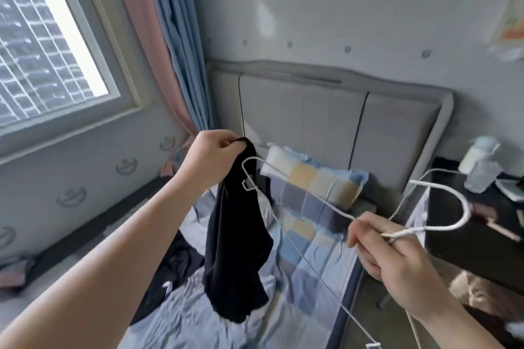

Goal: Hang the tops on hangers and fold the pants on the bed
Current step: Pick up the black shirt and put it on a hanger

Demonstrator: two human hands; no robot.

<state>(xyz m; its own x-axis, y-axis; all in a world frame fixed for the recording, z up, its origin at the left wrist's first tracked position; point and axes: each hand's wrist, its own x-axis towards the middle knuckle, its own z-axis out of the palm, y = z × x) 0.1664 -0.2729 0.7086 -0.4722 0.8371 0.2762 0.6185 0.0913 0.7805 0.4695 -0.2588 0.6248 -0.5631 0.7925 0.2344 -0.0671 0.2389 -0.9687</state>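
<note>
Black top (235,249) hangs pinched in the left hand (209,156), and the right hand (397,258) grips the white hanger (419,230) by its neck, far tip touching the fabric.

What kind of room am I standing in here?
Most likely a bedroom: a padded headboard against the wall, a checked pillow on the bed, and curtains beside the window.

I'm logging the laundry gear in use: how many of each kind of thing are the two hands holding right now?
black top: 1, gripped by the left hand
white hanger: 1, gripped by the right hand
Total: 2
</note>
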